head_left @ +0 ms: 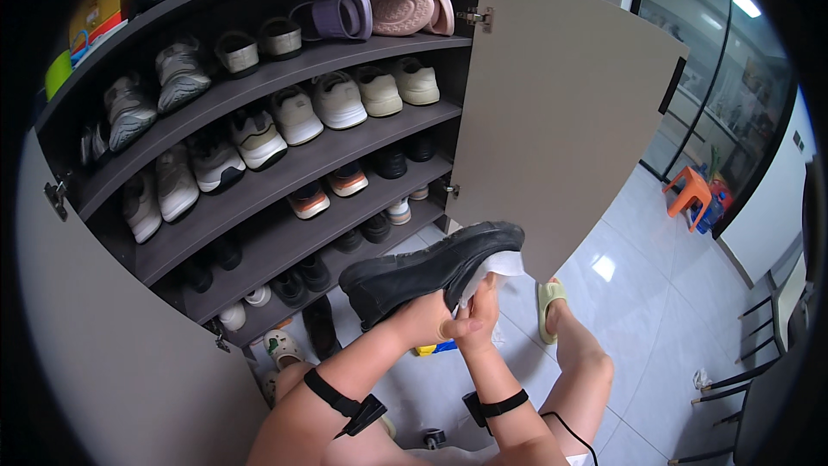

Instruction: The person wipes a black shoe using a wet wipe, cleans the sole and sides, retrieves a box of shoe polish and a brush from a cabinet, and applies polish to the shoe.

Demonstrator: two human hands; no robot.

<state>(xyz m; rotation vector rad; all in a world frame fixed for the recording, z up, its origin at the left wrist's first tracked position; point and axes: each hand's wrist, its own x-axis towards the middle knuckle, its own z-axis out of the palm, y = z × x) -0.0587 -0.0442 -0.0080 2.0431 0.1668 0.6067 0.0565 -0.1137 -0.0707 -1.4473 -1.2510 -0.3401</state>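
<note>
My left hand (425,318) grips a black shoe (405,272) from below, near its middle, and holds it tilted in front of the cabinet. A white wipe (500,267) is in my right hand (481,306), pressed against the shoe's right end. The fingers of that hand are partly hidden by the wipe. My hands are close together, with the left thumb across the right wrist. Below them on the floor lies a yellow and blue packet (440,347), partly covered by my arms. Another dark shoe (321,328) is on the floor by the cabinet.
An open shoe cabinet (379,129) holds several rows of shoes and slippers. Its left door (112,345) and right door (552,103) stand swung out on either side. An orange stool (687,192) is at the far right, dark-legged chairs (759,380) nearer. A pale green slipper (545,311) is on one foot.
</note>
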